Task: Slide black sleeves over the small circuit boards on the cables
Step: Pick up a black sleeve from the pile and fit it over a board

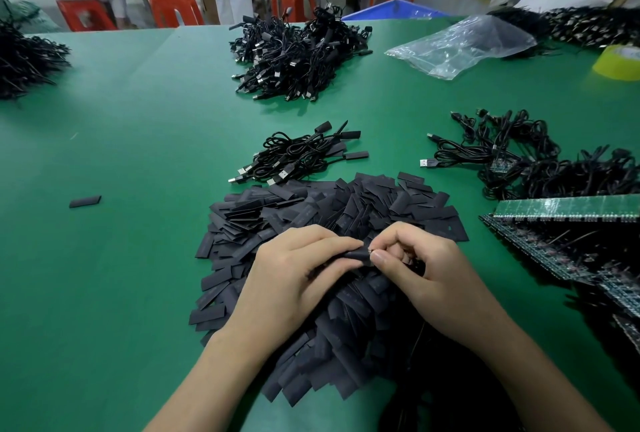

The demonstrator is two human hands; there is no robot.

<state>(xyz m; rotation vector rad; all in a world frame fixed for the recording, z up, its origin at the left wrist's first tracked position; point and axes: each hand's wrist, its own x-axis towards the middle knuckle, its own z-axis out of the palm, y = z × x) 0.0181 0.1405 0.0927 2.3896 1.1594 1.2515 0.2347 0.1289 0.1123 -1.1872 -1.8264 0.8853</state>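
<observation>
Both hands are working right over the pile of sleeves (329,203) near the front of the green tabletop (138,119). The left hand (301,268) has its fingers curled round one black sleeve (355,255). The right hand (426,258) is pinching something tiny at the sleeve's mouth. It looks like the board end of a cable, but fingers hide most of it, so I can't tell how far in it is.

What could go wrong, imo: the sleeve is thin, flat and floppy, so if the mouth isn't squeezed open, a board corner will probably catch the edge and crumple it. Push crooked and the joint where wire meets board could take the strain. The trailing cable might also snag the loose pile and drag sleeves around.

Materials: the sleeves are matte, flattened rectangular tubes. The finished cables (298,154) just behind the pile are thin glossy cords with metal USB plugs. The bare cables (502,151) off to the right show small bluish boards.
</observation>
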